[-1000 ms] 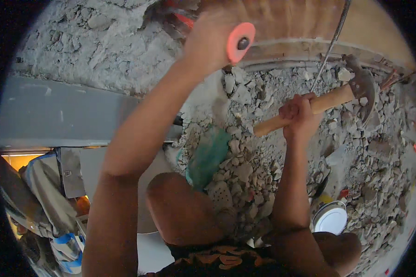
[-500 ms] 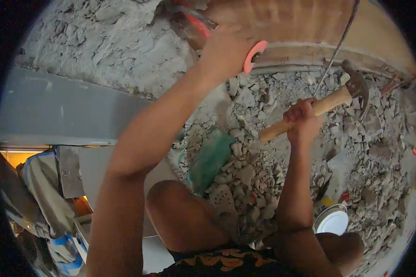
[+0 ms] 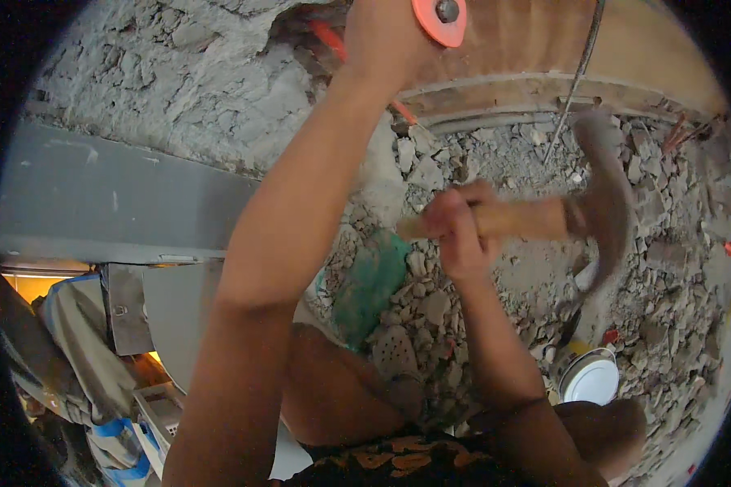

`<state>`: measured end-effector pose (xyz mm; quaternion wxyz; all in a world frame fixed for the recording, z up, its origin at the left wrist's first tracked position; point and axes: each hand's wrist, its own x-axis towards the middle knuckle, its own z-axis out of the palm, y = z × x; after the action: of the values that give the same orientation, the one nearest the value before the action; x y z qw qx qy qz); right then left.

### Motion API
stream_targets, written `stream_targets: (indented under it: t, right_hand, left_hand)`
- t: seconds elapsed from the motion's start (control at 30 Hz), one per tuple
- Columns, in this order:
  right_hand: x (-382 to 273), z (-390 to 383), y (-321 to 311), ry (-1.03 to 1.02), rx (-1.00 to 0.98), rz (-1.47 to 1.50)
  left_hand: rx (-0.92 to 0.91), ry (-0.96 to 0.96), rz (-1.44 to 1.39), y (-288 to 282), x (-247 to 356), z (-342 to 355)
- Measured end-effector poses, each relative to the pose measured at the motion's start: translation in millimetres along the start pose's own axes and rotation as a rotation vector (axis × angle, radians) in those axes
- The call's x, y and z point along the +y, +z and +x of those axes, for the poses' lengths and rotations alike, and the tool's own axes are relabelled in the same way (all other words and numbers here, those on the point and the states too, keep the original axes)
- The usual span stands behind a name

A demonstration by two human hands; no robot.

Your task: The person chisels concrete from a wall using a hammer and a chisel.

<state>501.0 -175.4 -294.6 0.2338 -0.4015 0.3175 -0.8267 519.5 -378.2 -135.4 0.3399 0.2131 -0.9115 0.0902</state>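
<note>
My left hand [image 3: 386,49] is closed around a chisel at the top of the view, beside the broken wall. The chisel's pink-orange hand guard [image 3: 440,31] and round metal end [image 3: 447,10] show; its shaft and tip are hidden by the hand or out of view. In my right hand [image 3: 463,231] is a hammer, gripped near the end of its wooden handle [image 3: 528,219]. Its long, curved, rusty head [image 3: 613,203] is blurred by motion and points right, above the rubble. The hammer is well apart from the chisel.
Rough grey masonry [image 3: 195,89] has a hollow with a red tube [image 3: 330,39] crossing it. Rubble [image 3: 658,325] covers the ground, with a green sack [image 3: 369,284] and a white-lidded bucket [image 3: 590,381]. A thin rod [image 3: 575,85] stands near the wooden panel [image 3: 536,36]. A grey beam [image 3: 122,199] runs left.
My right hand has swung the hammer left and down in the view, its head now turned more sideways. My left hand has moved up with the chisel, whose guard now faces me more.
</note>
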Motion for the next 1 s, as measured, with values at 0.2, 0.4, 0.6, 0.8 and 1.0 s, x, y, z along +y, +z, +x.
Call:
stream_targets:
  t: [0.2,0.4,0.6,0.8,1.0]
  right_hand:
    - [-50,26,-14,0.583,0.167,0.133]
    - [-115,73,-53,-0.233,-0.092,0.589]
    - [1,14,10,0.787,0.011,0.210]
    - [-51,55,-43,0.198,0.173,0.254]
    - [-48,60,-58,-0.190,0.175,0.469]
  left_hand:
    - [0.107,0.156,-0.073,-1,-1,-12]
    - [0.066,0.160,-0.020,-1,7,-1]
    - [0.071,0.093,-0.056,-2,9,-1]
    - [-0.019,0.019,0.115,-3,8,-5]
    - [0.068,0.083,-0.010,7,5,1]
